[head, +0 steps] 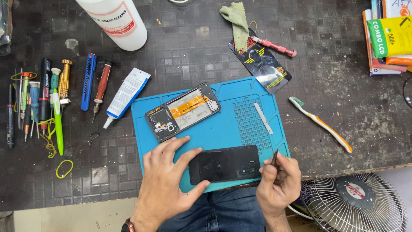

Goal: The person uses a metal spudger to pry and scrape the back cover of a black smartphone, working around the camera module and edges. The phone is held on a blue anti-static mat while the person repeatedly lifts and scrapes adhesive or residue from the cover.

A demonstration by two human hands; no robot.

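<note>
On the blue repair mat (231,129), I see my left hand (165,182) spread wide, pinning the black phone back cover (225,164) at the mat's near edge. My right hand (280,180) pinches thin tweezers (274,157) beside it. Behind, a white cleaner bottle (118,19) stands capped, its contents hidden.

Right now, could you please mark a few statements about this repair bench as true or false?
1. The left hand rests on the black back cover. True.
2. The right hand is empty. False: it pinches a thin dark tool.
3. The opened phone lies on the blue mat. True.
4. The toothbrush lies on the blue mat. False: it lies right of it, on the dark bench top.
5. The white bottle stands at the mat's near edge. False: it is at the bench's far side.
</note>
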